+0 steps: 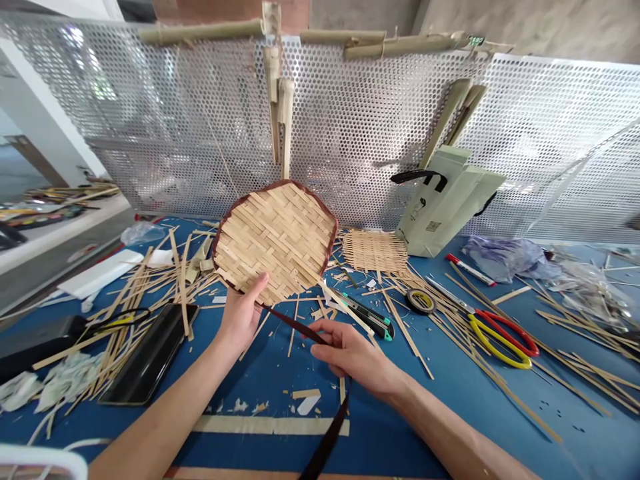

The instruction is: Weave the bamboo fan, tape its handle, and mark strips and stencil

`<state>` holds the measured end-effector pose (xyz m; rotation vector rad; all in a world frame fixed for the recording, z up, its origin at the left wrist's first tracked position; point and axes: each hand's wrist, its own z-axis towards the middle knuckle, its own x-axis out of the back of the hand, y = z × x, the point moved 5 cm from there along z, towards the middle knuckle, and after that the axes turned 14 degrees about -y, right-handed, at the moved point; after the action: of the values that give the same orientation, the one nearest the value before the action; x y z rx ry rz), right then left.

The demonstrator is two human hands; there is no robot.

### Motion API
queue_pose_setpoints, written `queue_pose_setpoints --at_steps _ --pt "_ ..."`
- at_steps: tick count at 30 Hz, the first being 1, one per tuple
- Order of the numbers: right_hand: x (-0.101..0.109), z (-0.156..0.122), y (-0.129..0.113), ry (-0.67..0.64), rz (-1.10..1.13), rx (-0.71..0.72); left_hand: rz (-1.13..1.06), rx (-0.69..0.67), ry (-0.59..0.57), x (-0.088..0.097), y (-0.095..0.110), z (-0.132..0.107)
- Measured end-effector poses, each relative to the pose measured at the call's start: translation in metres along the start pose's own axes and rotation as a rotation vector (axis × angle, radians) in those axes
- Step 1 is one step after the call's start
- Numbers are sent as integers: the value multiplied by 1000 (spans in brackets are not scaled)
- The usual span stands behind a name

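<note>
My left hand (243, 313) grips the lower edge of a rounded woven bamboo panel (280, 240), its thumb lying across the weave. The panel is held up, tilted toward me, above the blue table. Dark brown ribbon (330, 437) borders most of its rim, and a loose length runs from the lower edge to my right hand (350, 353). There the ribbon is pinched between thumb and fingers, and its tail hangs down toward the table's front edge. Close behind my right hand lies a box cutter (367, 317) with a green-trimmed handle.
Bamboo strips (117, 333) litter the blue table. Scissors (505, 340) with red and yellow handles, a tape roll (421, 301) and a red marker (470, 269) lie right. A small woven mat (376, 251) and a pale green bag (435, 207) stand near the perforated metal screen (340, 133). A black phone-like slab (150, 353) lies left.
</note>
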<state>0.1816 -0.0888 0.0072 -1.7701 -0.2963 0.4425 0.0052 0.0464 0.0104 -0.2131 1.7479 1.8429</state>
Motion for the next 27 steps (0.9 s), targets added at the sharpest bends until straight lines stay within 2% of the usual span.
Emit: queue_pose_setpoints --at_steps 4,6,10,14,22,27 --pt "6 -8 -16 256 -659 61 49 8 -13 3 -2 -1" --pt "5 -11 -19 301 -831 122 69 20 -28 3 -4 -2" --pt "6 -13 -19 328 -995 207 60 41 -45 3 -4 -2" --pt "9 -16 -22 383 -1093 218 53 63 -37 0 -2 -3" --pt "13 -18 -28 419 -941 282 25 83 0 3 -2 0" --pt "26 -22 -28 532 -983 218 -40 -4 52 11 4 5"
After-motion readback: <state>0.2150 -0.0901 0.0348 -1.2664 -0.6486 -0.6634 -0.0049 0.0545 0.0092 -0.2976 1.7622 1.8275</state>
